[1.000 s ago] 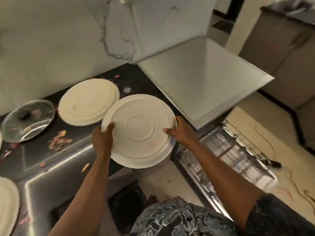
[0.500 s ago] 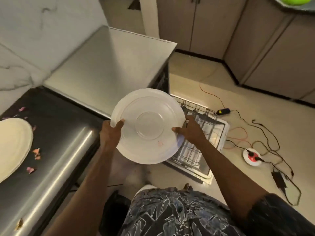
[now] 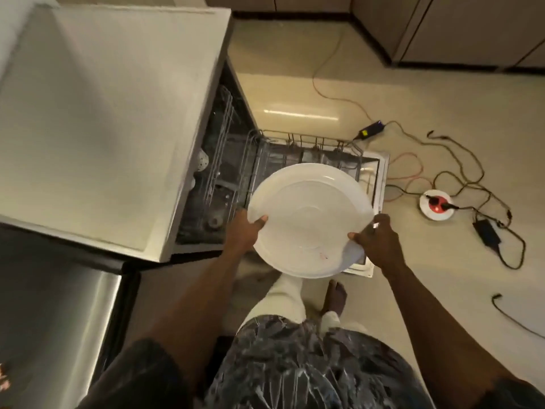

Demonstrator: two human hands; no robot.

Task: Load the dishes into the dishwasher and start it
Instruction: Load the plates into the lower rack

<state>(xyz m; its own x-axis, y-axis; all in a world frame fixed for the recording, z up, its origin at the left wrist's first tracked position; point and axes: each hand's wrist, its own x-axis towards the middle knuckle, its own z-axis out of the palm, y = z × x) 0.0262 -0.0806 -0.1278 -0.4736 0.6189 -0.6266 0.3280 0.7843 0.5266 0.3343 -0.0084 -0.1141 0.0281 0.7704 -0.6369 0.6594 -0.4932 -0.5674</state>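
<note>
A large white plate (image 3: 308, 219), underside up with a small pink scrap on it, hangs above the pulled-out lower rack (image 3: 306, 143) of the open dishwasher (image 3: 218, 184). My left hand (image 3: 246, 231) grips the plate's left rim, thumb on top. My right hand (image 3: 376, 242) grips the right rim. The plate hides most of the rack and the lowered door (image 3: 380, 172) beneath it.
The pale dishwasher top (image 3: 103, 113) fills the left. A steel counter (image 3: 53, 305) lies below it. Cables (image 3: 460, 160), a red and white round device (image 3: 438, 203) and a black adapter (image 3: 486, 234) lie on the floor to the right. Cabinets (image 3: 442, 28) line the back.
I have turned right from the counter and carried the plate with both hands over the dishwasher rack. The other plates and the glass lid have left the view.
</note>
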